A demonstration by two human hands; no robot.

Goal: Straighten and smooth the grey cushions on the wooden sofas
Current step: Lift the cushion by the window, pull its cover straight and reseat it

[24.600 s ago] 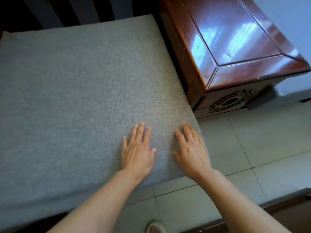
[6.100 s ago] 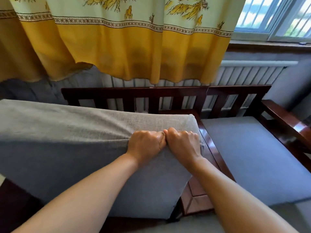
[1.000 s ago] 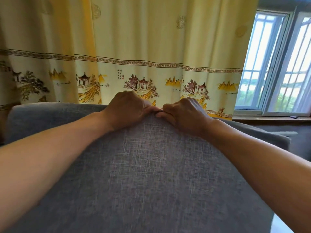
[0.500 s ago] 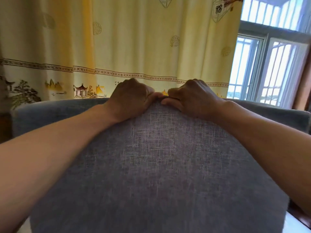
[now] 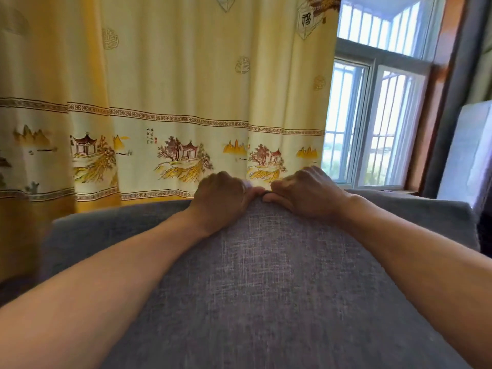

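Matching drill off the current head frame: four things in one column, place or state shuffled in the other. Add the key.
Things:
1. left hand
2. woven grey fabric cushion
3. pale yellow curtain printed with pavilions
4. white-framed barred window

States:
A. hangs behind the cushion
B. upper right, daylight coming through
C. fingers curled over the cushion's top edge
D. raised up, fills the lower frame

Pairs: 1-C, 2-D, 3-A, 4-B

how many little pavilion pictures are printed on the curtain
3 clearly: one red-roofed pavilion print at the left, one in the middle, one at the right just above the hands. More may be hidden in the yellow patterned curtain's folds.
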